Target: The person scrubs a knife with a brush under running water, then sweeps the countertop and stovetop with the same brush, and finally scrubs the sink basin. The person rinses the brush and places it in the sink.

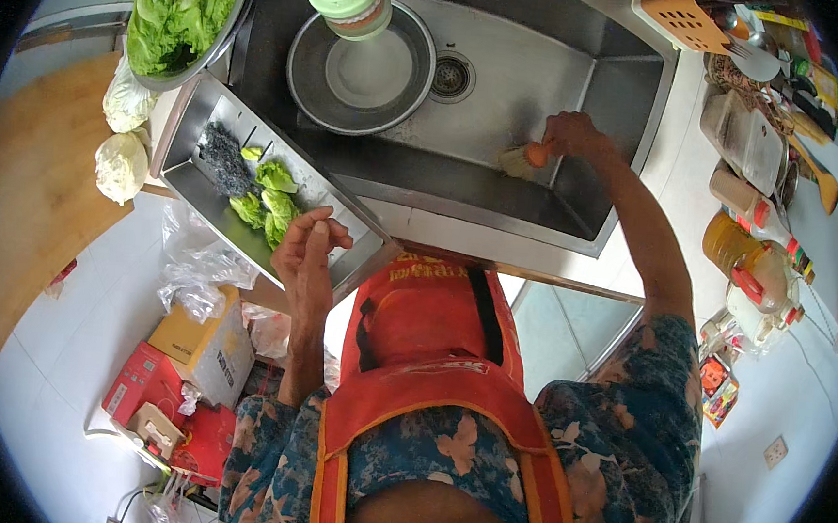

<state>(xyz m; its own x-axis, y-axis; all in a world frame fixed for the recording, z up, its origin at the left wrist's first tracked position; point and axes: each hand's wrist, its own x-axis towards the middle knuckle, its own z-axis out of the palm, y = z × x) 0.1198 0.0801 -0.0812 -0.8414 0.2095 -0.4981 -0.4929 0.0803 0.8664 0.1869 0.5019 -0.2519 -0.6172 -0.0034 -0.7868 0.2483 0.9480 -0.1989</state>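
Note:
My right hand [577, 134] grips the orange handle of a scrubbing brush [521, 159], its pale bristles down in the near right part of the stainless steel sink [528, 58]. Loosely bent and holding nothing that I can see, my left hand [311, 247] is over the near right end of a steel drain tray [352, 220]. In that tray lie green leaf pieces [278, 197] and a dark, wiry scouring pad [224, 157]. A round metal basin [303, 97] stands in the sink's left half, beside the drain [451, 76].
A pale green cylindrical object [346, 1] partly covers the basin. Left of the sink are a bowl of lettuce [185, 15] and two cabbages [121, 168]. Right are an orange slotted turner [687, 21], plastic containers [741, 138] and an oil bottle [730, 243]. Boxes [201, 348] stand low left.

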